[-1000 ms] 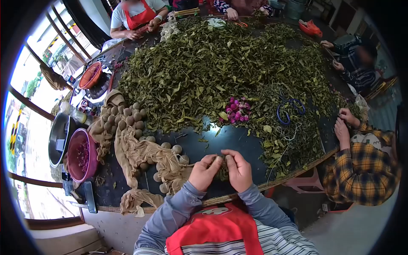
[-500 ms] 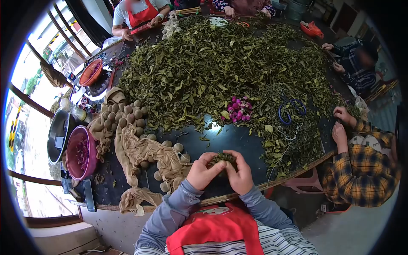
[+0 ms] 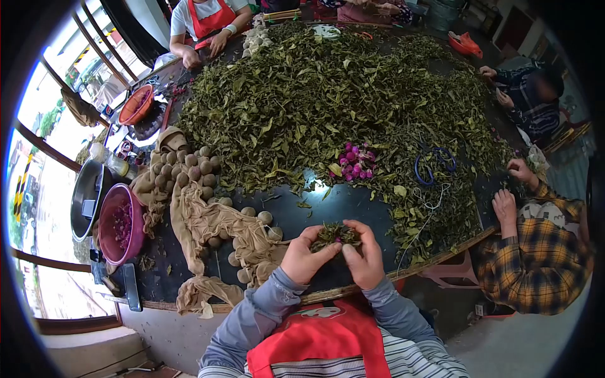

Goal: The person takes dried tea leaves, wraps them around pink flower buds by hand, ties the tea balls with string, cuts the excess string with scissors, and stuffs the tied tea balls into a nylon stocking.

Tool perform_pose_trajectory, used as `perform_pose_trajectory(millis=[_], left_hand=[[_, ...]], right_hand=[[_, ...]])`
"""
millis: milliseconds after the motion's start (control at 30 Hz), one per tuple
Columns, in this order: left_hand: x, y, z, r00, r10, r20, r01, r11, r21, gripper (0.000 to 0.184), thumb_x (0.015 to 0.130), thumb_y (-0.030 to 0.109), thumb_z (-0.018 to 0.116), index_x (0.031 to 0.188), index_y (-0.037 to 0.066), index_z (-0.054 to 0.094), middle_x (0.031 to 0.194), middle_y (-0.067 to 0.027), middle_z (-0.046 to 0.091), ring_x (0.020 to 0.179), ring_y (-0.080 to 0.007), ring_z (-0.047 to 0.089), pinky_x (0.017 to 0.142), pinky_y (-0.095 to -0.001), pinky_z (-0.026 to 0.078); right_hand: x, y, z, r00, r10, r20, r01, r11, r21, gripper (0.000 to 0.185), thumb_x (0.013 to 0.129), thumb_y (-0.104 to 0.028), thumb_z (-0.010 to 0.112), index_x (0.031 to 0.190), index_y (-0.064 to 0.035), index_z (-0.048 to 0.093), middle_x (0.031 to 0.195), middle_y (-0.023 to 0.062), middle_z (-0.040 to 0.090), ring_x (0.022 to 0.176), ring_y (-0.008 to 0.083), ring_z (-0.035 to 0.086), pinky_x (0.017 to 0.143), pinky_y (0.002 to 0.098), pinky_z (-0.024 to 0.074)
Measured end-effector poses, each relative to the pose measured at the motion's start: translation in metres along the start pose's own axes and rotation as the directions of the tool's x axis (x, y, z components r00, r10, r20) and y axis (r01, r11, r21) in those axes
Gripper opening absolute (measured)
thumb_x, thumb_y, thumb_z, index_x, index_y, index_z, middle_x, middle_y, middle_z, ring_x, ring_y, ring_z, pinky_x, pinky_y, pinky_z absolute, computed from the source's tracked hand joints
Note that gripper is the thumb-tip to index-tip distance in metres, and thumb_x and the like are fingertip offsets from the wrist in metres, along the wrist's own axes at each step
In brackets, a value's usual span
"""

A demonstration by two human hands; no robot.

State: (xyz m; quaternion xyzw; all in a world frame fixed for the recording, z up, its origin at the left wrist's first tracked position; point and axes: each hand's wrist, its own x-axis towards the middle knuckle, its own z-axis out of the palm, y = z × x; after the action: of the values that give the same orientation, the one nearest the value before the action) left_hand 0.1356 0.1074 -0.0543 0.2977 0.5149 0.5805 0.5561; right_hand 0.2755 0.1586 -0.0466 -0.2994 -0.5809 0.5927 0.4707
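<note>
Table: dark-topped; seen bounded by a pale strip along the near edge.
Leaf heap: spread from the far edge across the middle and toward the right edge.
Plaid-sleeved person: seated at the near right corner, both hands brought to the table.
Red-aproned person: placed at the far left corner, hands held low over the edge.
Tan cloth: laid in folds between the left edge and the middle, with round balls gathered on and beside it.
Metal basin: set by the left edge, partly covered from view by the pink basin, in which dark pink petals are held.
Left hand: curled round the left side of a leaf bundle, which is gripped between thumb and fingers.
Right hand: closed on the bundle's right side, thumb pressed in front.
Orange basket: stood near the left edge, toward the far corner.
Phone: laid at the near left corner.
Leaf bundle: held near the middle of the near edge; a small pink spot is shown in it.
Pink flowers: clustered on the heap's near side.
Blue scissors: rested on the leaves toward the right edge.
</note>
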Motion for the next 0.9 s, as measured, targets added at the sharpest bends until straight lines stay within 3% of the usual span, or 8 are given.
perform_pose_trajectory(millis=[133,333,467,500,633,667,800,900], left_hand=[[0.000,0.003,-0.001,0.977,0.178,0.118,-0.213,0.823,0.527,0.035,0.084,0.011,0.070,0.115,-0.002,0.059,0.104,-0.0068,0.063,0.087,-0.0129,0.058,0.080,-0.0229,0.048],[0.002,-0.003,-0.007,0.997,0.008,0.082,-0.013,0.998,0.055,0.037,0.083,0.011,0.070,0.117,0.000,0.059,0.108,-0.0066,0.061,0.091,-0.0143,0.058,0.082,-0.0252,0.049],[0.005,0.000,0.000,0.921,0.347,0.175,-0.384,0.747,0.543,0.033,0.087,0.013,0.067,0.115,-0.002,0.058,0.106,-0.0066,0.061,0.090,-0.0148,0.058,0.082,-0.0248,0.048],[0.005,0.000,0.002,0.921,0.346,0.179,-0.386,0.745,0.543,0.033,0.087,0.013,0.067,0.115,-0.002,0.058,0.106,-0.0066,0.061,0.090,-0.0148,0.058,0.082,-0.0248,0.048],[0.007,0.000,0.010,0.999,0.034,0.011,-0.034,0.999,-0.015,0.027,0.093,0.008,0.060,0.117,-0.003,0.055,0.114,-0.0105,0.059,0.091,-0.0136,0.058,0.083,-0.0258,0.048],[0.008,0.000,0.009,0.999,0.037,0.005,-0.036,0.999,-0.018,0.027,0.093,0.008,0.060,0.117,-0.003,0.055,0.114,-0.0105,0.059,0.091,-0.0136,0.058,0.083,-0.0258,0.048],[0.011,0.003,0.004,0.963,-0.260,0.068,0.252,0.791,-0.557,0.023,0.097,0.009,0.054,0.116,-0.003,0.055,0.113,-0.0096,0.059,0.093,-0.0137,0.058,0.085,-0.0246,0.047],[0.010,0.004,0.007,0.975,-0.213,0.069,0.220,0.846,-0.485,0.023,0.097,0.008,0.053,0.116,-0.004,0.055,0.111,-0.0097,0.060,0.094,-0.0137,0.058,0.085,-0.0239,0.047]], right_hand=[[0.006,0.007,-0.007,0.994,0.111,-0.003,-0.107,0.952,-0.285,0.033,0.088,0.000,0.050,0.121,-0.0022,0.056,0.092,0.0080,0.062,0.070,0.0131,0.053,0.065,0.0248,0.0452],[0.012,-0.004,-0.002,0.957,0.290,0.021,-0.290,0.952,0.094,0.028,0.090,-0.001,0.049,0.115,-0.0030,0.060,0.090,0.0051,0.064,0.067,0.0115,0.051,0.063,0.0237,0.0441],[0.019,-0.006,0.000,0.961,0.264,0.075,-0.212,0.888,-0.408,0.024,0.094,-0.006,0.046,0.113,-0.0018,0.060,0.103,0.0053,0.064,0.080,0.0095,0.054,0.072,0.0202,0.0436],[0.019,-0.004,0.001,0.962,0.262,0.071,-0.212,0.889,-0.407,0.024,0.094,-0.006,0.046,0.113,-0.0018,0.060,0.103,0.0053,0.064,0.080,0.0095,0.054,0.072,0.0202,0.0436],[0.023,0.008,0.008,0.991,0.126,-0.037,-0.131,0.969,-0.207,0.024,0.095,-0.008,0.048,0.116,-0.0010,0.058,0.104,0.0058,0.064,0.078,0.0108,0.055,0.072,0.0208,0.0441],[0.023,0.008,0.008,0.992,0.127,-0.030,-0.130,0.969,-0.209,0.024,0.095,-0.008,0.048,0.116,-0.0010,0.058,0.104,0.0058,0.064,0.078,0.0108,0.055,0.072,0.0208,0.0441],[0.016,0.007,0.004,0.981,0.122,-0.154,-0.151,0.970,-0.193,0.027,0.093,-0.005,0.050,0.119,-0.0012,0.057,0.106,0.0089,0.066,0.082,0.0164,0.061,0.075,0.0262,0.0478],[0.006,0.003,0.010,0.994,0.030,-0.102,-0.061,0.945,-0.322,0.028,0.093,-0.005,0.051,0.120,-0.0009,0.056,0.108,0.0096,0.065,0.087,0.0178,0.061,0.079,0.0272,0.0475]])
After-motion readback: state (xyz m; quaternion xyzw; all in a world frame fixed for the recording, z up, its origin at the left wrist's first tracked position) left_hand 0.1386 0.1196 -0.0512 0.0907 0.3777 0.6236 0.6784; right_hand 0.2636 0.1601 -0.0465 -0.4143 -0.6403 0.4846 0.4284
